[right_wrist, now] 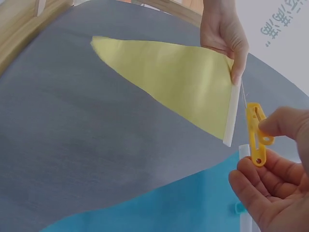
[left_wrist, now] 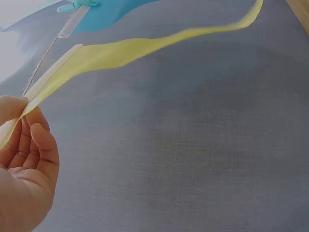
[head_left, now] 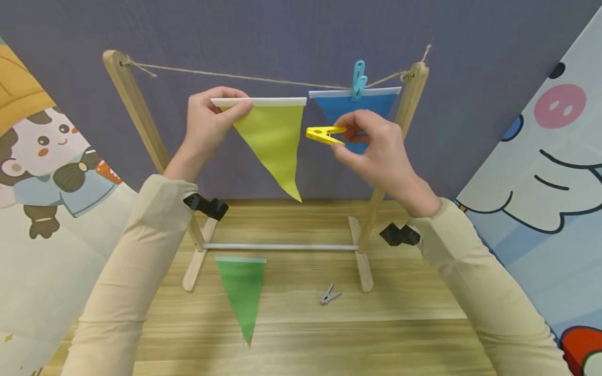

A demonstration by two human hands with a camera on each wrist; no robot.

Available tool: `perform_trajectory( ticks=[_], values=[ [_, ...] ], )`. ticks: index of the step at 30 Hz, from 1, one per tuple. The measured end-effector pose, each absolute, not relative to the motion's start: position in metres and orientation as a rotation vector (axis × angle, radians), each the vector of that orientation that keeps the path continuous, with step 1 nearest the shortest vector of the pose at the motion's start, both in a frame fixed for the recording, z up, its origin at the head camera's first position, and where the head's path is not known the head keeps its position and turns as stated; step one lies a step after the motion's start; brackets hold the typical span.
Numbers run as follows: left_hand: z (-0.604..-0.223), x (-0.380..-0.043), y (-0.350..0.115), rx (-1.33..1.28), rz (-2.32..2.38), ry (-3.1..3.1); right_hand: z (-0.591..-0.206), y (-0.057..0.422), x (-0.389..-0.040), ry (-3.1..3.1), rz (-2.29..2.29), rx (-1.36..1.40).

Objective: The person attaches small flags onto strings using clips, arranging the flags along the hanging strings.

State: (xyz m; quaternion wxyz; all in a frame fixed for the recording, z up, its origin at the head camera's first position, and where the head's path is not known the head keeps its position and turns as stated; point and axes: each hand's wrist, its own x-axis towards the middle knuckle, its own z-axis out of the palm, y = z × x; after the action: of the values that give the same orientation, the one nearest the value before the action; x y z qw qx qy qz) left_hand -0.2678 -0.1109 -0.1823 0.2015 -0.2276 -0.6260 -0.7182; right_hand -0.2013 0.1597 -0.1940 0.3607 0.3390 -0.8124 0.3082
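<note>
My left hand point(head_left: 213, 117) pinches the white top strip of a yellow triangular pennant point(head_left: 275, 136) near its left end. The pennant hangs point down, its strip a little below the twine point(head_left: 211, 73) in the head view. Between thumb and fingers of my right hand point(head_left: 376, 151) is a yellow clothespin point(head_left: 324, 134), its nose toward the pennant's right edge. Behind that hand hangs a blue pennant point(head_left: 329, 107), fixed to the twine by a light blue clothespin point(head_left: 359, 81). The right hand hides part of the blue pennant.
Wooden posts point(head_left: 141, 115) carry the twine, with a white crossbar point(head_left: 282, 246) low between their feet. On the wooden table point(head_left: 400, 334) lie a green pennant point(head_left: 242, 292) and a grey clothespin point(head_left: 330, 295). A grey-blue cloth wall point(head_left: 282, 31) stands behind.
</note>
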Motion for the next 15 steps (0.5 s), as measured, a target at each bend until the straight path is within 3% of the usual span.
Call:
perform_trajectory(
  ticks=[15],
  values=[
    [-0.177, -0.276, -0.109, -0.492, -2.096, -1.683, -0.162, 0.140, -0.209, -1.998, 0.807, 0.868]
  ],
)
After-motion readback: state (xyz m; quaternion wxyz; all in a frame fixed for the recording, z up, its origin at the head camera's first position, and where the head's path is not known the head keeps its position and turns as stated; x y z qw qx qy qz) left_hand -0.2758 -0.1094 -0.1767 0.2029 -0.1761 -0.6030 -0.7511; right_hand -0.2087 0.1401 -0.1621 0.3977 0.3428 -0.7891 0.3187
